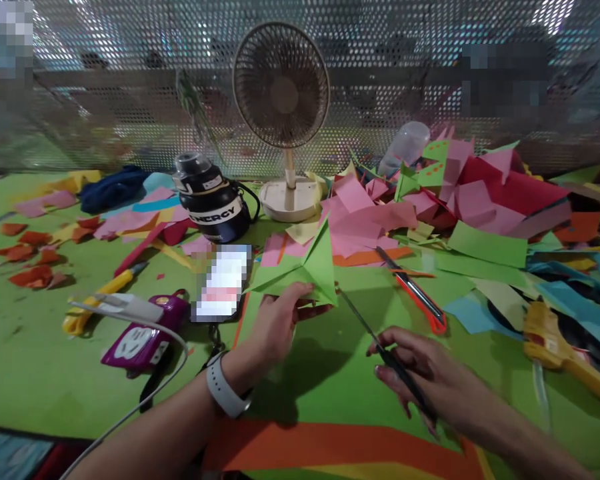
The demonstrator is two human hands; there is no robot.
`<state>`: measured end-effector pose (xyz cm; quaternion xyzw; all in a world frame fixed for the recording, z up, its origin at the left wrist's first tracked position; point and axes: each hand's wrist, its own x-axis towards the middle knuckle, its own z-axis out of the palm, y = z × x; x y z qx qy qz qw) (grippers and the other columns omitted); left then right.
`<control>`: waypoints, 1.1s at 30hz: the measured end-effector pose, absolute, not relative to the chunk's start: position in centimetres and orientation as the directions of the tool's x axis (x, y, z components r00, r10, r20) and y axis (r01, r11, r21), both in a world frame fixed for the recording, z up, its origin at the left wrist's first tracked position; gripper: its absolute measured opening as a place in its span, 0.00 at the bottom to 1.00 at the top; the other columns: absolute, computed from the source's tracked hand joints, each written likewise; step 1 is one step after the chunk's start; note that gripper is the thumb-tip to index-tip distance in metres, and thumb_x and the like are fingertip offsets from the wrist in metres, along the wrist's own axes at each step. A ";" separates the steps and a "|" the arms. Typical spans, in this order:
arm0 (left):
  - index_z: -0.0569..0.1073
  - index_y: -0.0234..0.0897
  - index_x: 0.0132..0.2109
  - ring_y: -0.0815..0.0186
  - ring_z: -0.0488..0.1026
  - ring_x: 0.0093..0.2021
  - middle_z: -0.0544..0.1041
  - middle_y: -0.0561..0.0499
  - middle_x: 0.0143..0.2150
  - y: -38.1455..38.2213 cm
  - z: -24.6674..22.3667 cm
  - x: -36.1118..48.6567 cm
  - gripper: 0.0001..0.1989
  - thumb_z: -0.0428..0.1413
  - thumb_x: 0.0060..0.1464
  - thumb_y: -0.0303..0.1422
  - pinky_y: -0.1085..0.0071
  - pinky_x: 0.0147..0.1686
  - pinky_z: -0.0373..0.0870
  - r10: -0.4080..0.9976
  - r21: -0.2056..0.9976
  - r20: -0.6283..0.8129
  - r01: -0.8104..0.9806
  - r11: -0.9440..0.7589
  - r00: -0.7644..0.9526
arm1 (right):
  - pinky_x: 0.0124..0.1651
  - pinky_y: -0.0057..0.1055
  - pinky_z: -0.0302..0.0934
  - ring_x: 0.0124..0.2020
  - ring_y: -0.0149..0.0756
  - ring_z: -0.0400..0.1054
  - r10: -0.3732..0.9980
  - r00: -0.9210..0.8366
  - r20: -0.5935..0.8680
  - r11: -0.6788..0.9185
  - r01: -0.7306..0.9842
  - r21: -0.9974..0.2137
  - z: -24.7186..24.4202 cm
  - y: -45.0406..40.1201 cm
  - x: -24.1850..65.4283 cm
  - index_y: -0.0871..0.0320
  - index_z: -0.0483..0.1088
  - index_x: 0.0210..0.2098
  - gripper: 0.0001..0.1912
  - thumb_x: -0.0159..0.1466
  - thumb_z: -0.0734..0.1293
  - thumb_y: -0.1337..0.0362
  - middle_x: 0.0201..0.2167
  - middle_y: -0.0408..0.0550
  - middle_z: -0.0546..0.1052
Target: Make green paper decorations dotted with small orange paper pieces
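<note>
Head view: I can read "ENERGY" on the dark bottle point(214, 208). To the bottle's right and closer in, the left hand point(280, 321) pinches the folded green paper point(320, 268); one sharp corner points up and away, another points left. Farther right of the bottle, the right hand point(427, 360) curls around a thin dark tool point(394, 365). Its long line slants forward and left, tip just beside the paper.

open room over green surface point(340, 400), folded paper point(320, 260) ahead, cutter point(420, 299) right, phone point(223, 283) left
</note>
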<state>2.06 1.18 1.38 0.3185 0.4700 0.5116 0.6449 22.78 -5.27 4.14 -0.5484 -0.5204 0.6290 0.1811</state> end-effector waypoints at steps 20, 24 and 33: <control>0.75 0.34 0.28 0.61 0.77 0.32 0.80 0.50 0.30 0.8 1.8 2.5 0.04 0.59 0.45 0.32 0.60 0.38 0.73 0.911 0.786 -0.373 -0.463 0.410 0.174 | 0.12 0.14 0.51 0.15 0.18 0.55 0.759 -0.411 -0.505 -0.393 0.330 -0.859 3.4 -4.9 22.7 0.56 0.64 0.37 0.19 0.61 0.64 0.46 0.24 0.36 0.65; 0.75 0.33 0.28 0.61 0.76 0.32 0.79 0.49 0.30 0.8 1.8 2.6 0.05 0.59 0.45 0.32 0.61 0.38 0.73 0.907 0.789 -0.390 -0.451 0.418 0.159 | 0.11 0.14 0.47 0.12 0.17 0.50 0.750 -0.404 -0.524 -0.410 0.337 -0.847 3.7 -4.9 22.6 0.56 0.64 0.39 0.20 0.61 0.64 0.45 0.20 0.35 0.65; 0.74 0.35 0.26 0.64 0.75 0.28 0.77 0.53 0.26 0.8 1.8 2.6 0.04 0.60 0.44 0.32 0.62 0.36 0.74 0.907 0.754 -0.385 -0.510 0.414 0.168 | 0.12 0.14 0.47 0.13 0.16 0.50 0.765 -0.402 -0.503 -0.408 0.303 -0.862 3.4 -4.9 22.6 0.57 0.64 0.40 0.22 0.60 0.65 0.45 0.23 0.37 0.66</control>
